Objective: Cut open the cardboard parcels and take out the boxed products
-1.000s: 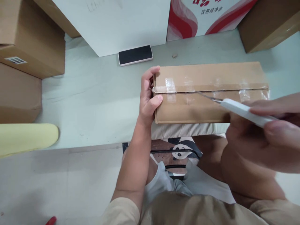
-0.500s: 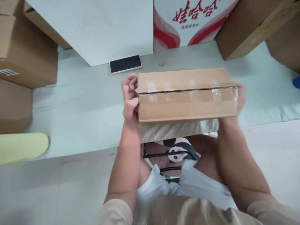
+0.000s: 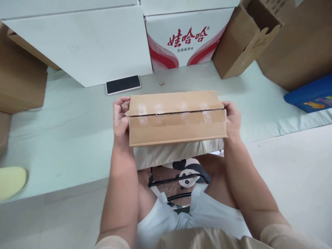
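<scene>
**A pale green, cloth-covered table (image 3: 77, 138) under soft, even light**

The table stretches before me to both sides, its cloth creased on the left and hanging in folds along my edge. At its far side stand a large plain white box (image 3: 103, 45) and a white carton with red lettering (image 3: 189, 41). Brown cardboard boxes (image 3: 23, 79) stand to my left. Beneath me spreads a pale, smooth floor (image 3: 298, 173).

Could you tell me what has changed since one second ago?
The right hand no longer visibly holds the white-handled cutter, now out of sight; it moved onto the right end of the carton and grips there. The view swung, so whether the carton shifted is unclear. The left hand stays at the left end; the phone still lies behind the carton.
</scene>
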`<state>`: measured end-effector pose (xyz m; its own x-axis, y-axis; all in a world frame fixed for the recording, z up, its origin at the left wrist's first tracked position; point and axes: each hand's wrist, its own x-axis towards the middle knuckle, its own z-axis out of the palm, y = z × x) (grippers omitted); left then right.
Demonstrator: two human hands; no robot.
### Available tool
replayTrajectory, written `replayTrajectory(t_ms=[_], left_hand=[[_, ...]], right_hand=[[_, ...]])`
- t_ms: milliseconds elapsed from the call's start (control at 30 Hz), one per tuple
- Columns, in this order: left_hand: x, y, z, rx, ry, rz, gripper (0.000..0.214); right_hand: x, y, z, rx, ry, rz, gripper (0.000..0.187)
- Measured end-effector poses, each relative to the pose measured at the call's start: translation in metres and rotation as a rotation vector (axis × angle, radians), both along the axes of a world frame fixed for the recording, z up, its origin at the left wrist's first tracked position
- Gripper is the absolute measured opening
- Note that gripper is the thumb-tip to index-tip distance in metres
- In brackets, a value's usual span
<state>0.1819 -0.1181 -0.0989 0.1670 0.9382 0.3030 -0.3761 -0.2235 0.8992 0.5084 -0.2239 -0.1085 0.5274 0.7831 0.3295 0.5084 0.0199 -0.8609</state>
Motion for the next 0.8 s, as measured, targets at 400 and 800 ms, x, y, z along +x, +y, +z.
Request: replayTrajectory(t_ms=[400, 800], left_hand=[[0.005, -0.018, 0.041, 0.126, 0.178, 0.399, 0.053], [-0.012, -0.045, 0.073, 0.623, 0.812, -0.03, 0.04]], right_hand=[[-0.033, -0.012, 0.041, 0.505, 0.09, 0.198, 0.051], [-0.024, -0.02, 0.044, 0.359, -0.094, 0.761, 0.057]])
